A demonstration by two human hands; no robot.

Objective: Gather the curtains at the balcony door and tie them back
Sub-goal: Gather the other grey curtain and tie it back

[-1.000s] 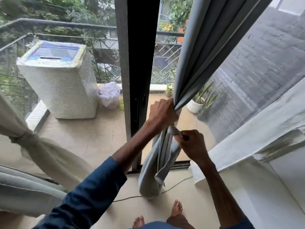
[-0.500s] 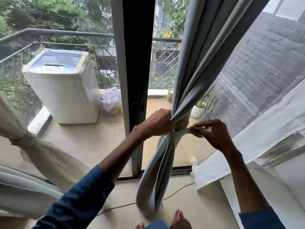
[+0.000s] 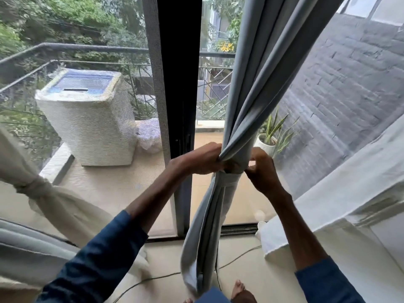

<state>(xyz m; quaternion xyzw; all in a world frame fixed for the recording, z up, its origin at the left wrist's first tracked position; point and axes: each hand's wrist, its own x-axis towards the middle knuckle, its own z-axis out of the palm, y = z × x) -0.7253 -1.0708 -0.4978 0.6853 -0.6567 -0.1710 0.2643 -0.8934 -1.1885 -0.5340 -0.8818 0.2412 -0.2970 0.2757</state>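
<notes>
So the grey-blue curtain (image 3: pixel 251 95) hangs just right of the black door frame (image 3: pixel 179 73), smooth heavy cloth falling in long soft folds that get squeezed into one tight bunch about halfway down; the left hand (image 3: pixel 203 159) has its fingers curled round that bunch from the left, gripping it hard; the right hand (image 3: pixel 261 169) is curled against the bunch's right side, fingertips pinching the cloth there; right under both hands a flat band (image 3: pixel 229 182) of the same fabric wraps across the bundle, and below it the curtain drops loose and tube-like to the floor, hem showing a paler lining; over on the left a cream curtain (image 3: pixel 37 189), thinner and crinkly, is already knotted on itself; through the fine mesh screen there's a boxy washing machine (image 3: pixel 87 119) under a nubbly white cover, a metal railing (image 3: pixel 87 48) and trees; right of the curtain sits a spiky plant in a white pot (image 3: pixel 265 144), a grey brick wall (image 3: pixel 349 84), and a white cloth (image 3: pixel 328 204) draped over something square; a thin cable (image 3: pixel 153 279) snakes across the floor.
</notes>
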